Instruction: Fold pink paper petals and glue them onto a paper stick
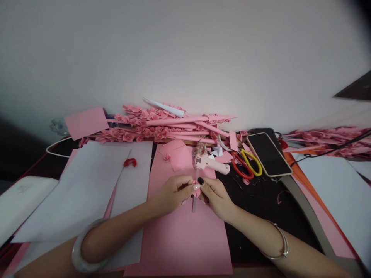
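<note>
Both hands meet over a large pink sheet (185, 239) at the centre. My left hand (173, 193) pinches a small folded pink paper piece (196, 192) from the left, with its thumb on top. From the right, my right hand (216, 197) grips the same piece between thumb and fingers. Below the piece a clear glue stick (194, 205) shows, lying on the sheet. Just beyond the hands lies a white glue gun (213, 164), its handle pointing right. Small pink squares (180, 156) and a little pink paper flower (167, 157) rest behind my left hand.
Pink paper flower stems (150, 129) are piled along the wall. White sheets (84, 185) and a red object (130, 162) lie at left. Red-handled scissors (242, 166), yellow-handled scissors (251, 161) and a phone (269, 154) are right of the glue gun. More paper (339, 193) lies far right.
</note>
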Tool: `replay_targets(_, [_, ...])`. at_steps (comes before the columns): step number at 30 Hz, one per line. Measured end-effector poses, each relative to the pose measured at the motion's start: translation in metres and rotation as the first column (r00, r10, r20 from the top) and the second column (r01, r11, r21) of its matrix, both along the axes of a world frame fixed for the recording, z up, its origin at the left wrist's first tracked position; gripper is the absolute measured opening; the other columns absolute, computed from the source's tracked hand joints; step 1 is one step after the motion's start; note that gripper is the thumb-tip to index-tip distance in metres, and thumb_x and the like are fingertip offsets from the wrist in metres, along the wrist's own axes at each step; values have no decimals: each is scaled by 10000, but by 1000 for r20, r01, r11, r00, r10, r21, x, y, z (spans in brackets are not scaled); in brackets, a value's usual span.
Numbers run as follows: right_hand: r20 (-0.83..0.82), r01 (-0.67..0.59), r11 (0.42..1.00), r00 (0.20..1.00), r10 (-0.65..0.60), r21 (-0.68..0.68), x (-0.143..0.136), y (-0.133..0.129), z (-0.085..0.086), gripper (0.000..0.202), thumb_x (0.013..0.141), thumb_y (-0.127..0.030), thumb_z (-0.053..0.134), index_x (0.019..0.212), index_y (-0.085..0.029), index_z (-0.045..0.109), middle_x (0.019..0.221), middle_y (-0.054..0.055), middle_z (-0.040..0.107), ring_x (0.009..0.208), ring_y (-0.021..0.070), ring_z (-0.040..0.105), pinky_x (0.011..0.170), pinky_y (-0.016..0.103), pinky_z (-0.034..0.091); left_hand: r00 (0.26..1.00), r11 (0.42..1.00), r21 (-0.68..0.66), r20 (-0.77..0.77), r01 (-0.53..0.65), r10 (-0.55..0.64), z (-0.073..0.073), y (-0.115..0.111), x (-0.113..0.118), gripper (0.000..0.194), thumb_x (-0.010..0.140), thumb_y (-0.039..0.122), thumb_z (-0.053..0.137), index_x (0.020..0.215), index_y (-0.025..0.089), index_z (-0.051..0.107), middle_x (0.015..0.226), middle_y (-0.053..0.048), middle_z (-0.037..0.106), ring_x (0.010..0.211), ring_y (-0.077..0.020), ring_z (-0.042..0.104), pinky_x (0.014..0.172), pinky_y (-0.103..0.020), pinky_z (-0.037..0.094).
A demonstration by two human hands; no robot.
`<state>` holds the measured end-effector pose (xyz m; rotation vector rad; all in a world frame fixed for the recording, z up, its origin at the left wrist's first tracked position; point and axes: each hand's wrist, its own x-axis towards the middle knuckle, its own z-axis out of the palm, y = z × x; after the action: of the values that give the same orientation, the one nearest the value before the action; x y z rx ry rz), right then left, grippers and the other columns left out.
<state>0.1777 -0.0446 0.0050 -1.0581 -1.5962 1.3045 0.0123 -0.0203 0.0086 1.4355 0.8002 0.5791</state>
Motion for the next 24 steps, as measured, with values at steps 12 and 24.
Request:
replay_targets(12, [213, 41, 889, 965, -154, 457, 6, 1, 3, 246, 855, -118, 501, 1061, -205, 602, 844, 46, 642, 701, 142, 580, 645, 254, 468, 997, 991, 131, -65, -35, 44, -6, 3, -2, 234, 870, 282, 442, 666, 168, 431, 579, 55, 400, 502, -75, 376, 482, -193, 312])
replay_targets(24, [356, 32, 881, 907, -224, 472, 11, 5, 3, 145, 845, -179, 549, 960, -169, 636, 737, 53, 656, 646, 159, 581, 604, 262, 462, 992, 989, 140, -112, -44, 60, -2, 1, -1, 212, 876, 272, 417, 687, 177, 432, 552, 62, 403, 474, -78, 377, 480, -195, 312])
